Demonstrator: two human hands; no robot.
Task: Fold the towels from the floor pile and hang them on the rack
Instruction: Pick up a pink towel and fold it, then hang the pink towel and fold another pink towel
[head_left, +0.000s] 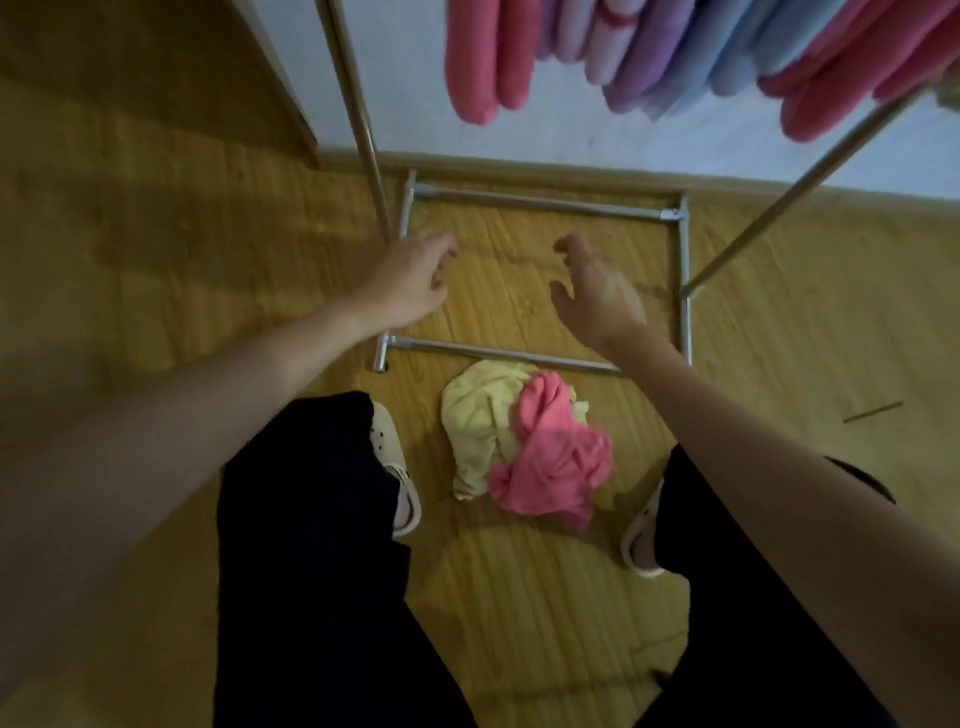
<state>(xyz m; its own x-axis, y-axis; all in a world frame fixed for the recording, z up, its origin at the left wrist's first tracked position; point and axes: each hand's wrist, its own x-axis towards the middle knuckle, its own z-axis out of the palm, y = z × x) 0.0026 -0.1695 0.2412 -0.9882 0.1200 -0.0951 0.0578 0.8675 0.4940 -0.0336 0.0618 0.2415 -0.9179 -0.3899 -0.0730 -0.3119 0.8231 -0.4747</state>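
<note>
Towels hanging folded on the rack (363, 130) fill the top of my view: a row of pink, purple and blue ones (675, 47) draped side by side over the upper bar. Below them the rack's base frame lies square on the wooden floor (156, 234), against the white wall. Between my feet, just in front of the frame's near bar, sits what is left of the floor pile: a crumpled yellow towel (478, 421) with a crumpled pink towel (553, 457) lying partly over it, the two touching.

Both my arms reach out over the base frame, above and beyond the pile. My left hand (410, 283) holds nothing, its fingers loosely curled. My right hand (597, 293) is empty too, fingers relaxed and a little spread.

I judge I am between towels, with most of the job done and two left to fetch. The next move calls for bending down, bringing my hands back towards my feet and taking the pink towel off the top, then shaking it out flat before folding it
</note>
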